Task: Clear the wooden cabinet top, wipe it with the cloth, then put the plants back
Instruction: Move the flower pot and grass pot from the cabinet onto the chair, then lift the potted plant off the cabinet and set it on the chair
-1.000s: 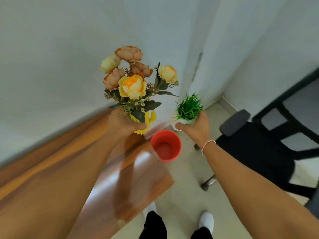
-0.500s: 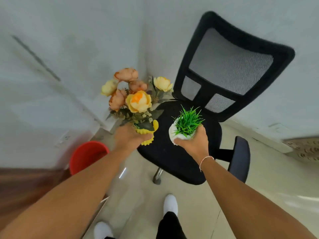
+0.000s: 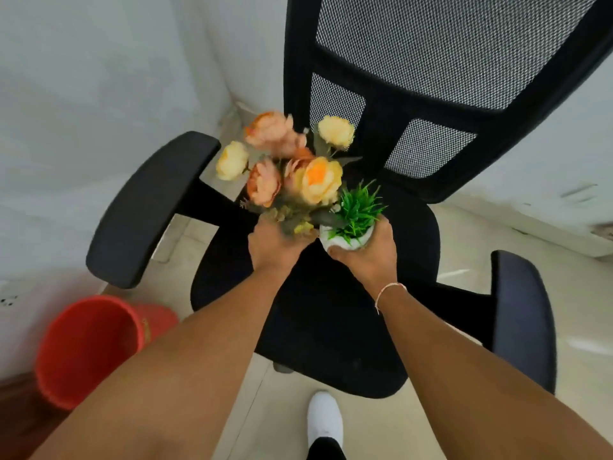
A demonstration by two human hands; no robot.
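You hold two plants over the seat of the black mesh office chair (image 3: 348,310). Your left hand (image 3: 275,247) grips the base of the flower bouquet (image 3: 292,171), six blooms as far as you can count (motion blur softens them), its yellow pot mostly hidden. Your right hand (image 3: 368,250) curls around the white pot of the small green grass plant (image 3: 356,210), just beside the bouquet. One red bucket (image 3: 86,346) stands on the floor at lower left. One white shoe (image 3: 323,419) shows below. No writing is readable anywhere.
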